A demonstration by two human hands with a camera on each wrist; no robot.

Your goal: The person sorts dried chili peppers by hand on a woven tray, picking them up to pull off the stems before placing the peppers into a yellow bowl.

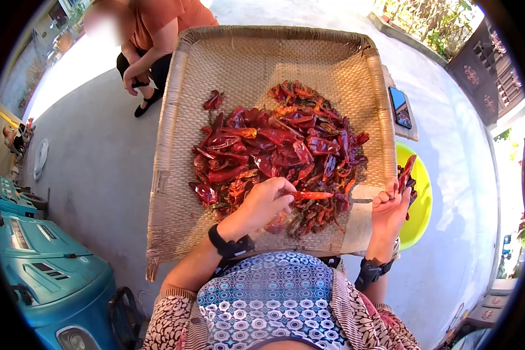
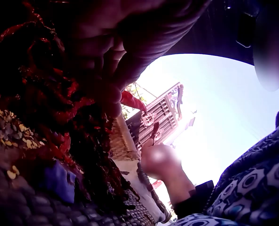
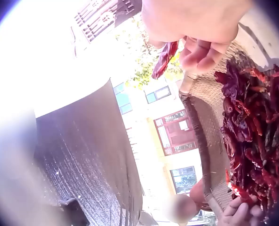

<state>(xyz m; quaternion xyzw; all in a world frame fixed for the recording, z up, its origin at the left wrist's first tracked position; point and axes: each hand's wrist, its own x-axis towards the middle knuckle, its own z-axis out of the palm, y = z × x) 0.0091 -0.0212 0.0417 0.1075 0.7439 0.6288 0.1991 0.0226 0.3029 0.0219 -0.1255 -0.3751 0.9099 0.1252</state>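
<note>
A heap of dried red chilies (image 1: 274, 146) lies in a woven basket tray (image 1: 227, 55) before me. Over the near side of the heap, my left hand (image 1: 262, 204) pinches a slender bright red chili (image 1: 314, 195) that points rightward. At the tray's right edge, my right hand (image 1: 388, 213) is raised with its palm up and fingers curled, holding a darker dried chili (image 1: 407, 169) that stands up from it. The same chili (image 3: 165, 60) sticks out beneath the right hand (image 3: 196, 28) in the right wrist view. Strong shadow darkens the left hand (image 2: 125, 42) in the left wrist view.
A yellow-green basin (image 1: 420, 204) with dark chilies stands right of the tray. A phone (image 1: 399, 105) lies on a board beside the tray. Another person (image 1: 157, 35) crouches at the upper left. A teal vehicle (image 1: 52, 274) stands at lower left.
</note>
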